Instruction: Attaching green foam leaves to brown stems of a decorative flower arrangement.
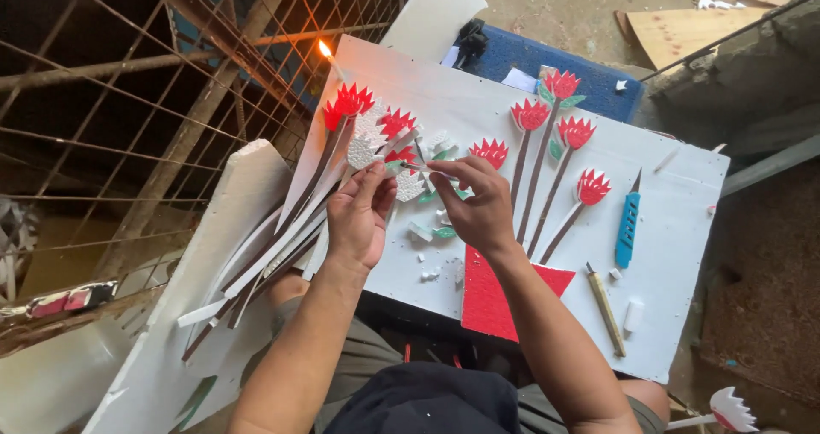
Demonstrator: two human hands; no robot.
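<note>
Over the white foam board, the left hand and right hand are pinching a small green foam leaf between narrowed fingertips, while the left is also gripping a bundle of red foam flowers beside a burning candle.

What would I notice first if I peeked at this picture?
Probably the red paper flowers on long stems, laid out on the white board. Then the tiny candle flame glowing at the board's far left corner. In the middle, the left hand and right hand pinch a small piece together.
</note>
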